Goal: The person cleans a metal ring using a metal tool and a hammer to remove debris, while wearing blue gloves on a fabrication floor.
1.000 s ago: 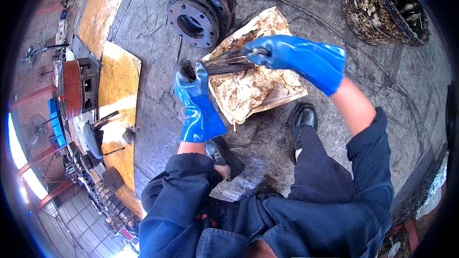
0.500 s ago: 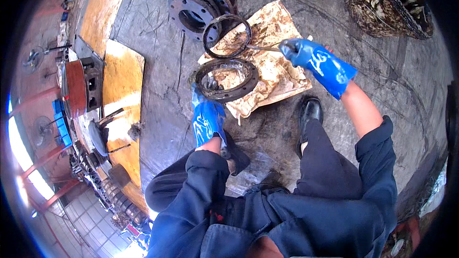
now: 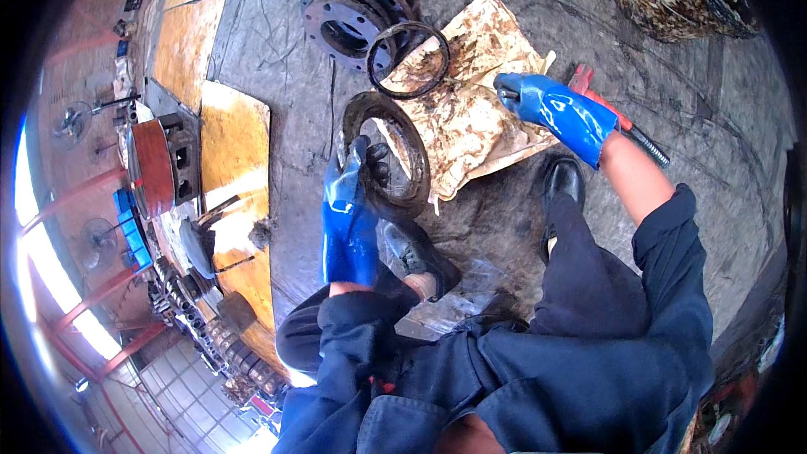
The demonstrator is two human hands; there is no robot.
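Note:
My left hand [image 3: 349, 210], in a long blue glove, is closed on the rim of a dark, greasy metal flange [image 3: 412, 139], which is tilted up on edge above the floor. Some fingers show through its opening. Over the right part of a stained sheet of paper or card [image 3: 496, 130] is my gloved right hand [image 3: 538, 102]. Its fingers are curled together, and what they grip, if anything, I cannot make out. A thin black ring [image 3: 445, 57] lies between the sheet and a stack of flanges, apart from both hands.
Bolt-holed flanges [image 3: 349, 21] are stacked at the far left of the sheet. A red-handled tool [image 3: 609, 108] with a ridged dark end lies beyond my right wrist. A grease-stained container [image 3: 664, 0] stands far right; wooden boards [image 3: 227, 143] and machine parts line the left.
The flange has swung from nearly flat to steeply tilted in my left hand. The thin metal tool seen in my right hand no longer shows. The red-handled tool has come into fuller view.

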